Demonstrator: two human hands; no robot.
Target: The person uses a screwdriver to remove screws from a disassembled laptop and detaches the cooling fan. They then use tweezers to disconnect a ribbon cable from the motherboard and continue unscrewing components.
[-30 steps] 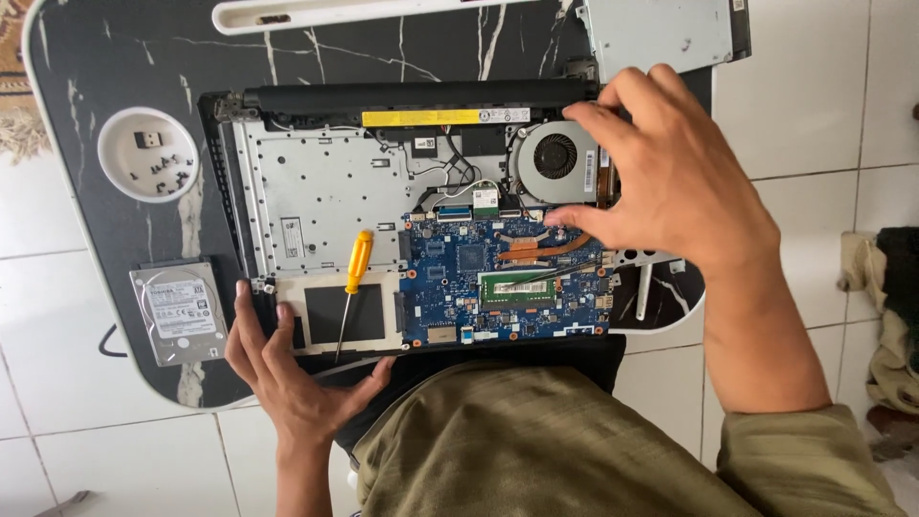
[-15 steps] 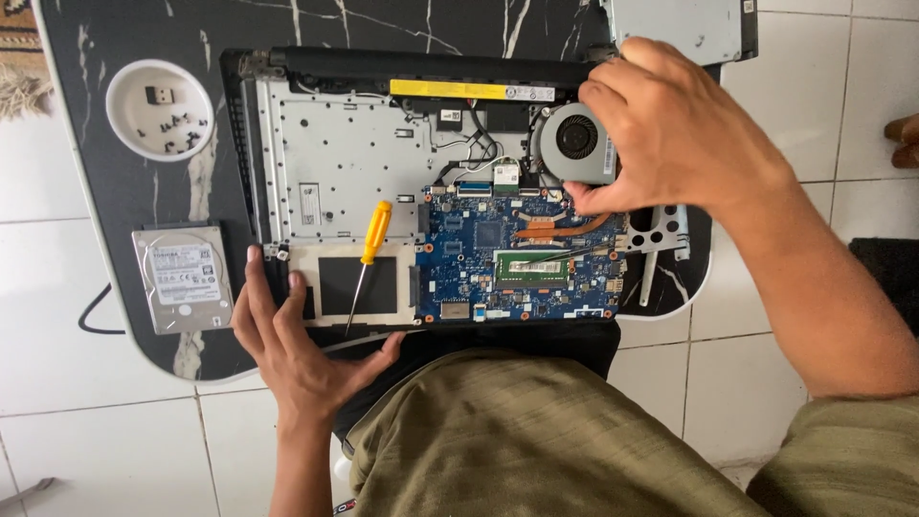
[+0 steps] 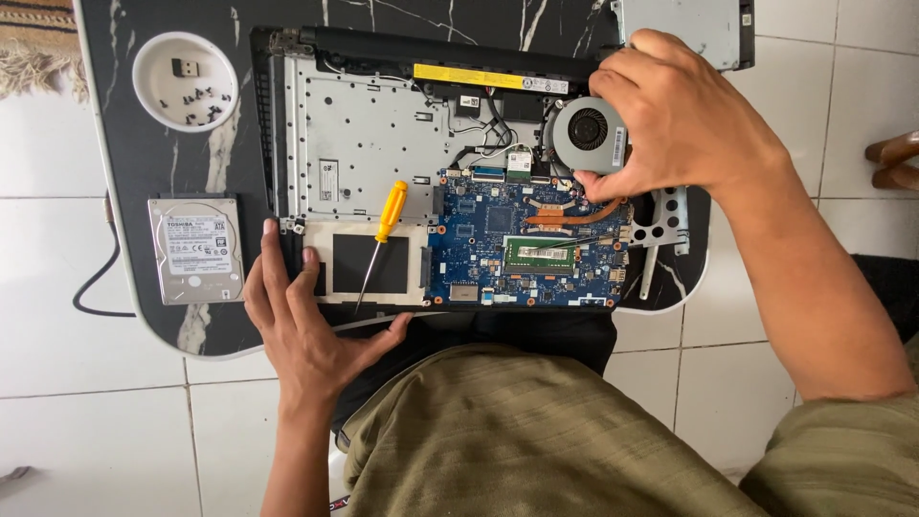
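1. Black marbled table top carried an opened laptop with its bottom cover off, the blue circuit board bare toward your lap.
2. Your right hand sat over the laptop's far right corner, fingers curled around the round cooling fan; thumb and fingertips pinched its edges, so the hand was closed on it. The fan lay just above the copper heat pipe.
3. Your left hand lay flat on the near left corner of the laptop, fingers spread and open, gripping nothing, with the fingertips on the case edge beside the empty drive bay.
4. A yellow-handled screwdriver lay loose across that bay, tip pointing toward you, near your left hand but apart from it.
5. A silver hard drive lay on the table just left of the laptop.
6. A white round dish stood at the far left, holding small dark screws.
7. A grey metal cover lay beyond your right hand at the table's far edge.
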